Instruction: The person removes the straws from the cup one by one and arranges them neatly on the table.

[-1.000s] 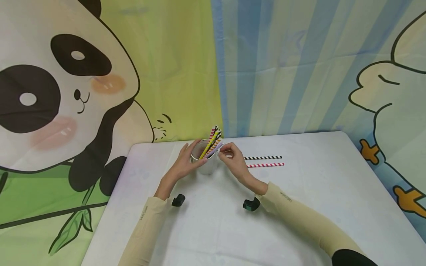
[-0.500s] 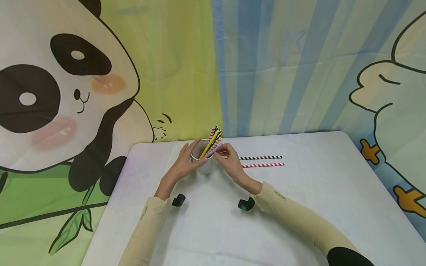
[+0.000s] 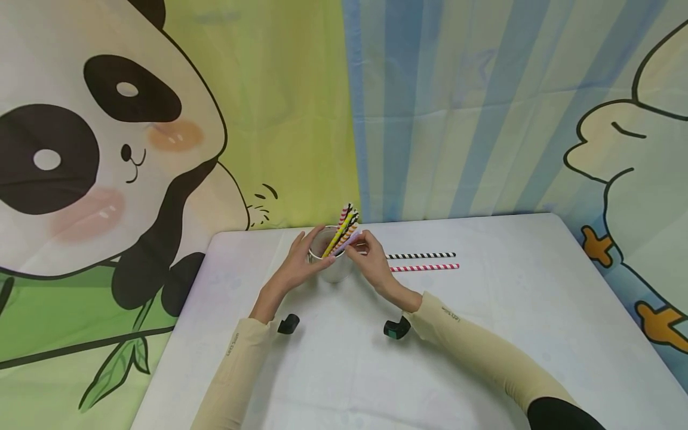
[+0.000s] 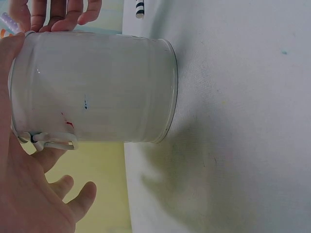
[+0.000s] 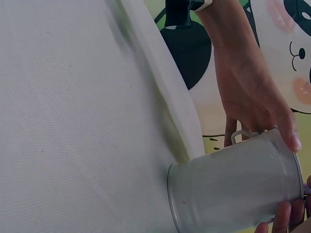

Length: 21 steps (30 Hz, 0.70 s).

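A white metal bucket point(image 3: 335, 273) stands on the table with several patterned paper straws point(image 3: 341, 232) leaning to the right out of its mouth. My left hand point(image 3: 296, 263) grips the bucket's rim from the left, thumb at the front; the left wrist view shows the hand point(image 4: 29, 189) beside the bucket point(image 4: 97, 87) and its small side handle point(image 4: 58, 141). My right hand point(image 3: 375, 266), at the rim's right side, pinches a lilac straw point(image 3: 350, 239) that leans in the bucket. In the right wrist view its fingertips point(image 5: 282, 217) lie against the bucket point(image 5: 233, 184).
A black-and-white striped straw point(image 3: 421, 255) and a red-and-white striped straw point(image 3: 426, 267) lie on the white table point(image 3: 344, 370), right of my right hand. Behind the table's back edge hangs a printed cloth point(image 3: 279, 119) with a panda.
My right hand has moved slightly left, closer to the bucket and the lilac straw. My left hand and the bucket have stayed in place.
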Available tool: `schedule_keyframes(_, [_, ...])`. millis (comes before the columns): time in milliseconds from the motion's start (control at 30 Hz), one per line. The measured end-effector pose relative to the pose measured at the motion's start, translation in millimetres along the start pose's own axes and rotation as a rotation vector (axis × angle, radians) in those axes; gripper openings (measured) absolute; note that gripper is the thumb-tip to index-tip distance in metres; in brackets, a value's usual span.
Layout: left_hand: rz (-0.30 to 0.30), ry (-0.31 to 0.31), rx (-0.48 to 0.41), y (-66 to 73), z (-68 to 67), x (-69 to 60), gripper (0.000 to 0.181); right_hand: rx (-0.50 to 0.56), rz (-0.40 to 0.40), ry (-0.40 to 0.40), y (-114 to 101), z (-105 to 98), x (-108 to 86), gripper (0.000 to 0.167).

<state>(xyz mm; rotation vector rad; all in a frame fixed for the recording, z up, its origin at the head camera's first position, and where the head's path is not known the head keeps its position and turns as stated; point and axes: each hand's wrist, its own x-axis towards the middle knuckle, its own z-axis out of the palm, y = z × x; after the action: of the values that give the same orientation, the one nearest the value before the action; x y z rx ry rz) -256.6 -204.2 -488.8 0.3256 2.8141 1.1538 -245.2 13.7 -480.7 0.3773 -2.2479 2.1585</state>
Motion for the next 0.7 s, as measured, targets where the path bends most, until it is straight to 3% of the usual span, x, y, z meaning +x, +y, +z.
schedule_keyframes(133, [-0.001,0.001,0.004,-0.5,0.5,-0.2,0.091,-0.011,-0.004,-0.008,-15.3,-1.3,-6.4,0.024])
schedule_keyframes(333, [0.001,-0.001,0.001,-2.8,1.2,0.7,0.09,-0.011,-0.021,0.006,11.7,0.3,2.2,0.021])
schedule_keyframes(700, [-0.003,0.002,0.004,-1.6,1.0,0.5,0.091,-0.009,-0.025,0.025,13.9,1.5,3.4,0.019])
